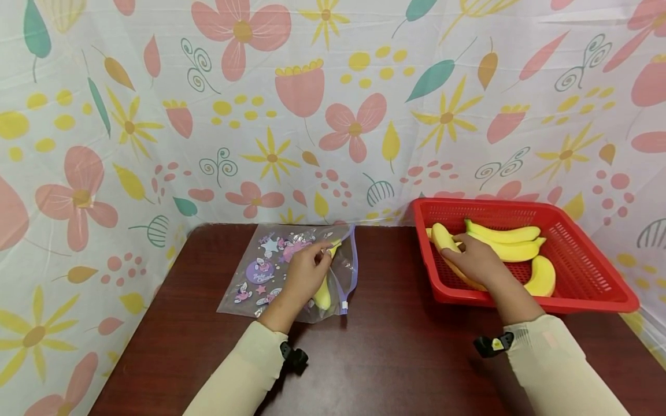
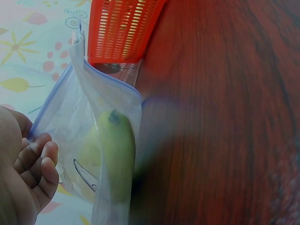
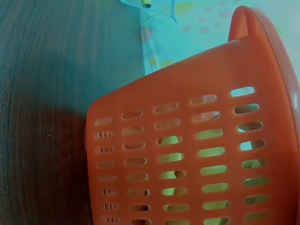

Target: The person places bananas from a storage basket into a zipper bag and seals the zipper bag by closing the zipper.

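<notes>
My left hand (image 1: 306, 273) pinches the purple zip edge of a clear plastic zip bag (image 1: 236, 296), printed with cartoon figures and stars. The left wrist view shows the bag's mouth parted, with the fingers (image 2: 41, 157) curled at its edge. Inside lies a yellow banana (image 1: 322, 296), stem towards the zip side. Over at the red basket (image 1: 588, 303), my right hand (image 1: 477, 263) grips a banana (image 1: 444, 236) near the left wall, thumb and fingers round its upper part. In the right wrist view the basket wall (image 3: 197, 65) hides this hand.
Several more bananas (image 1: 512, 251) lie in the basket, one curved banana (image 1: 543, 276) near its front wall. The dark wooden table (image 1: 385, 346) runs between bag and basket. A flower-printed cloth (image 1: 307, 144) hangs behind the table.
</notes>
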Demonstrator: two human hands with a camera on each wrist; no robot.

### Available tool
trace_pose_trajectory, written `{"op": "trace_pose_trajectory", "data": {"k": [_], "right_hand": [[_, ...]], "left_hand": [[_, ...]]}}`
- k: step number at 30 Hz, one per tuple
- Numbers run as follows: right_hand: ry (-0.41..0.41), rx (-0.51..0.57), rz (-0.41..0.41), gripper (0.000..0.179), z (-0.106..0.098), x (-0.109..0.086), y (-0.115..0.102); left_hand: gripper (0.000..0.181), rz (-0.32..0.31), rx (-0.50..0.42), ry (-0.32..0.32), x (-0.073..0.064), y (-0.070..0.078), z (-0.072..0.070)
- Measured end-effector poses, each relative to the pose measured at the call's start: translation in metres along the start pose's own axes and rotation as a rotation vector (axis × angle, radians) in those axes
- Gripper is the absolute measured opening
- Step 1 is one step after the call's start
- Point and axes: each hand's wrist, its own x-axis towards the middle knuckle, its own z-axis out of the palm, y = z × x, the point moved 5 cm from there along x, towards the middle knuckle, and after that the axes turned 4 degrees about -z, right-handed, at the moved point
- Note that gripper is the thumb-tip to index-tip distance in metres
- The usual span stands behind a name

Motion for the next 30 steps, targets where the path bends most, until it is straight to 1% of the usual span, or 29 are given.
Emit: {"op": "trace_pose_trajectory", "data": {"k": [6, 13, 21, 27, 30], "right_hand": [[0.036, 0.032, 0.000, 0.085, -0.003, -0.002, -0.001], [0.072, 0.045, 0.010, 0.084, -0.007, -0.001, -0.004], [0.102, 0.035, -0.021, 0.083, -0.012, -0.004, -0.010], [0.140, 0.028, -0.041, 0.086, -0.017, -0.006, -0.017], [0.153, 0.031, -0.049, 0.084, -0.019, -0.007, -0.022]], "left_hand": [[0.026, -0.005, 0.010, 0.007, 0.000, 0.001, -0.001], [0.027, -0.012, 0.005, -0.001, 0.000, -0.001, 0.000], [0.027, -0.014, -0.006, -0.007, 0.000, 0.001, 0.000], [0.027, -0.019, -0.005, -0.014, -0.001, 0.001, -0.001], [0.027, -0.019, -0.002, -0.016, -0.001, 0.001, -0.001]]}}
